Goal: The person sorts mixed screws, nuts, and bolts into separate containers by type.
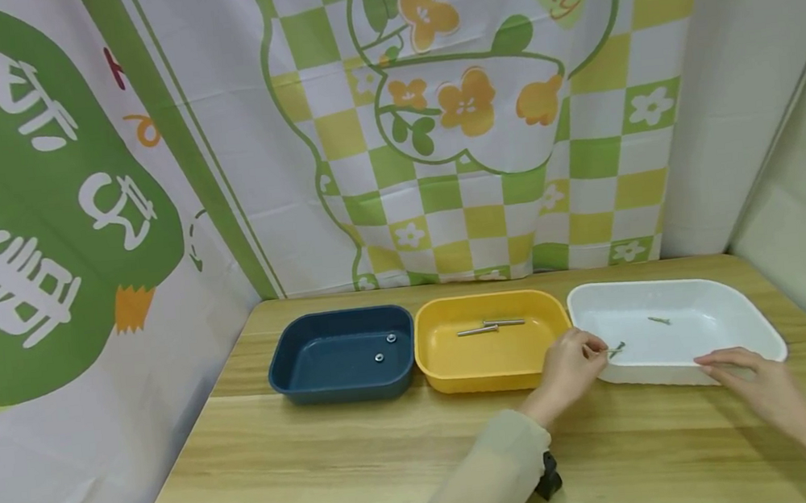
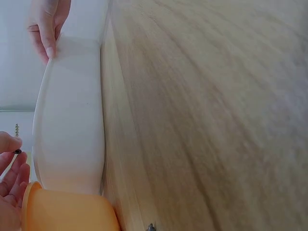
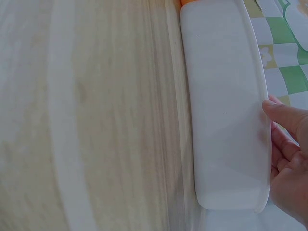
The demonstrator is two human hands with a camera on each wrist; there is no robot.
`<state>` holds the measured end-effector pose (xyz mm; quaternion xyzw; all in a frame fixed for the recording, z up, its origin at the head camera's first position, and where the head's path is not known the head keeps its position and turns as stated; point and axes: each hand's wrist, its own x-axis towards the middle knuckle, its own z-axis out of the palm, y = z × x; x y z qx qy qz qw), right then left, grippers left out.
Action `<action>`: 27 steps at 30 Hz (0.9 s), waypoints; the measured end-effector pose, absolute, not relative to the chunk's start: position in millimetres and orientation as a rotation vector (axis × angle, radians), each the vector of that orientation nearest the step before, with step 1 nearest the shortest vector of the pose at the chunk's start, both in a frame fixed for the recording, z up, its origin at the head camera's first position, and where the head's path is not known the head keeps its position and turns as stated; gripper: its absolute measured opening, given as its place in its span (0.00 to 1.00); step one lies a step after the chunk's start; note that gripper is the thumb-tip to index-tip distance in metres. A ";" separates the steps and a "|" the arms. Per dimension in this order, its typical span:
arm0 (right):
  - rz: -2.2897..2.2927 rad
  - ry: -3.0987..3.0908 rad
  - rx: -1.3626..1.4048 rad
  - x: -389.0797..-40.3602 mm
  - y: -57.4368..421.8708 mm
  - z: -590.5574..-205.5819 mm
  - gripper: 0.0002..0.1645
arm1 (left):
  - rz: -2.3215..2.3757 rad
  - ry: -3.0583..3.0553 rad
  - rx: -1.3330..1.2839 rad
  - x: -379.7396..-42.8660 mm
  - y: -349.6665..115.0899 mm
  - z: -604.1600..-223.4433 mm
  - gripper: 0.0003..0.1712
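My left hand [image 1: 567, 369] is over the border between the yellow and white trays. Between its thumb and fingertips it pinches a screw [image 2: 17, 132], thread pointing up in the left wrist view. My right hand [image 1: 762, 391] grips the near rim of the white tray [image 1: 651, 373], with the thumb on the outer wall and fingers on the inner side. Inside the white tray lie a screw [image 1: 660, 321] toward the middle and another screw [image 1: 620, 346] near the left end, close to the left fingertips.
The yellow tray [image 1: 484, 383] stands left of the white one and holds two long silver bolts [image 1: 478, 331]. Further left, a dark blue tray [image 1: 347, 393] contains two small nuts [image 1: 391, 338]. All stand on a wooden table [image 1: 307, 471] before a patterned cloth [image 1: 445, 231].
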<state>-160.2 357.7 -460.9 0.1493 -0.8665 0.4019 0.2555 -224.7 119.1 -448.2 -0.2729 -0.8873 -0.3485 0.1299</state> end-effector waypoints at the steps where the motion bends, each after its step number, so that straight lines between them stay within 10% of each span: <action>1: 1.095 -2.347 0.409 -160.2 357.4 -460.9 0.14 | -1.002 -2.577 -0.797 -225.2 119.8 -447.9 0.02; 27: 1.104 -2.330 0.430 -158.3 353.6 -457.3 0.13 | -1.026 -2.601 -0.851 -220.4 114.8 -442.1 0.07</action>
